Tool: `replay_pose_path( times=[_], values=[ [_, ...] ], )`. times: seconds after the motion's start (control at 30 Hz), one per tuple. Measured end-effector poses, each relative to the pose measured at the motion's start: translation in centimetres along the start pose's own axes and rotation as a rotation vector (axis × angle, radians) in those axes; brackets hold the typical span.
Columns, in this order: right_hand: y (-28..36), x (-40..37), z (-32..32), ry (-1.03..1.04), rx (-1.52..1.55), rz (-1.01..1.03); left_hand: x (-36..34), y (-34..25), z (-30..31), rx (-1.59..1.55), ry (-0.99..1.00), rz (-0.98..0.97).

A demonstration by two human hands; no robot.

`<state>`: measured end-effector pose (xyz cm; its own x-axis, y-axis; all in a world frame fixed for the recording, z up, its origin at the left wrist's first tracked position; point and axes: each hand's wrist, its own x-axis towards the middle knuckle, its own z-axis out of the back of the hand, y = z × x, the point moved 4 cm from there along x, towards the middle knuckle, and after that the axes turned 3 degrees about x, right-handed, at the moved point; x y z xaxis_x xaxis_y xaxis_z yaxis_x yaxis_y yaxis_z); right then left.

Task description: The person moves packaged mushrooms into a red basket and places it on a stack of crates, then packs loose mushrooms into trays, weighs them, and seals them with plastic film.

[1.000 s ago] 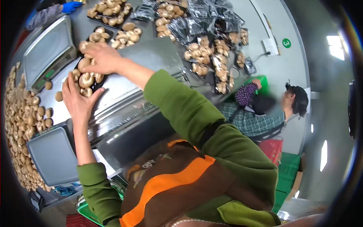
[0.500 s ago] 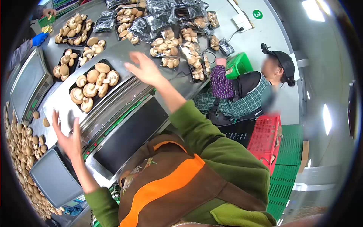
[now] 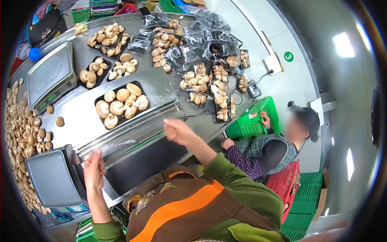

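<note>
A black tray of shiitake mushrooms (image 3: 122, 103) sits on the metal plate of the wrapping machine, caps and stems both showing. Between my hands a sheet of clear plastic film (image 3: 133, 139) spans the machine's front, its sheen faintly visible. My left hand (image 3: 94, 169) pinches the film near the left end of the roller bar. My right hand (image 3: 179, 131) is closed at the film's right end, fingertips pressed together. Both hands are nearer my body than the tray.
A weighing scale (image 3: 51, 74) stands at left, above a heap of loose mushrooms (image 3: 26, 141). A grey-topped device (image 3: 52, 179) is beside my left forearm. Wrapped mushroom trays (image 3: 195, 80) lie at back right. A co-worker holds a green basket (image 3: 256, 119).
Both hands went from spread open around the tray to closed on the film, drawn back toward my body. The view shifted, and the co-worker's green basket moved lower.
</note>
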<state>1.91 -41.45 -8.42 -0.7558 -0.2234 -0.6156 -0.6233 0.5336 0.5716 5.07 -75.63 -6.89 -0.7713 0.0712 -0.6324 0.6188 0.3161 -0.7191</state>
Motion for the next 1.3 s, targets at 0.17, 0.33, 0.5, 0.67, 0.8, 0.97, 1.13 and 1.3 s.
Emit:
replay_pose_path(
  times=[0.17, 0.33, 0.5, 0.67, 0.8, 0.97, 1.13, 1.3],
  values=[
    [6.1, -0.1, -4.7, 0.447, 0.452, -0.046, -2.0, -6.0, -2.7, -0.553, 0.389, -0.058],
    [16.1, 4.5, -12.4, 0.283, 0.082, 0.571, 2.3, -16.8, -6.5, -0.015, 0.137, -0.915],
    [12.7, 18.5, -8.5, 0.115, -0.593, 0.551, 14.4, -12.5, -5.1, 0.914, -0.119, -0.791],
    [10.1, 17.4, -6.4, -0.013, -1.072, 0.616, 15.0, -6.4, -3.8, 1.322, -0.139, -1.087],
    [10.7, 16.6, -7.6, -0.02, -1.405, 0.734, 11.2, -9.7, -5.1, 1.046, 0.063, -0.77],
    [10.9, 13.7, -6.2, -0.026, -1.195, 0.129, 9.5, -9.6, -4.5, 0.995, 0.058, -0.711],
    [8.8, 12.3, -4.1, 0.12, -0.945, 0.133, 9.2, -7.5, -1.8, 0.691, 0.126, -0.344],
    [6.6, 11.4, -4.5, -0.15, -0.707, 0.564, 11.0, -5.3, -0.6, 0.697, -0.168, -0.622]
  ],
)
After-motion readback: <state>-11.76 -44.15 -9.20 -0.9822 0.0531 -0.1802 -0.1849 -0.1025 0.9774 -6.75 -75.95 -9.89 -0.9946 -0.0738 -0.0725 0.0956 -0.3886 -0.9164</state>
